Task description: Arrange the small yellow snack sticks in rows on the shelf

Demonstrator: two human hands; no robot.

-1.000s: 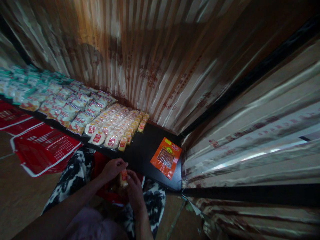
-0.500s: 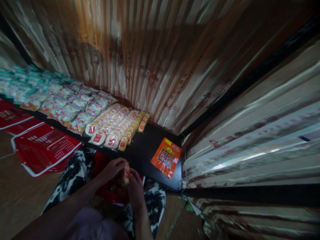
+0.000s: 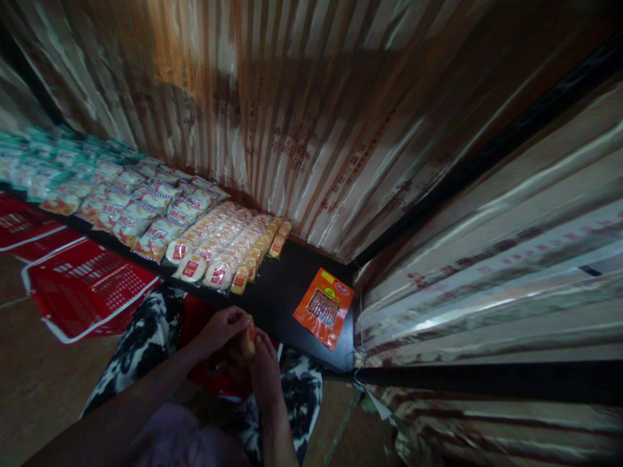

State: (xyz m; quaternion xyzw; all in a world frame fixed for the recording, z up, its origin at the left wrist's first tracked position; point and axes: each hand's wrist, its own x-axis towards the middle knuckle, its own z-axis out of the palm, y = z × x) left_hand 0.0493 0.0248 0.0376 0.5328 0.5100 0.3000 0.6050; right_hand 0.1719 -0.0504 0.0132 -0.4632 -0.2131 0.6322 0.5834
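Between my two hands is a small yellow packaged snack, held over a red basket in my lap. The fingers of my left hand pinch its upper end. My right hand grips its right side. Ahead on the black shelf lie rows of round white wrapped crackers, with narrow yellow snack packs at their right end. An orange pouch lies flat near the shelf's right end, apart from the rows.
White-and-blue snack bags and green-topped bags fill the shelf's left part. Red baskets with white handles stand below it on the left. Pleated curtains hang behind and to the right, beside a black post.
The yellow snack has turned slightly between my hands and shifted a little to the right. My left fingers have moved slightly right with it. The shelf goods have not moved.
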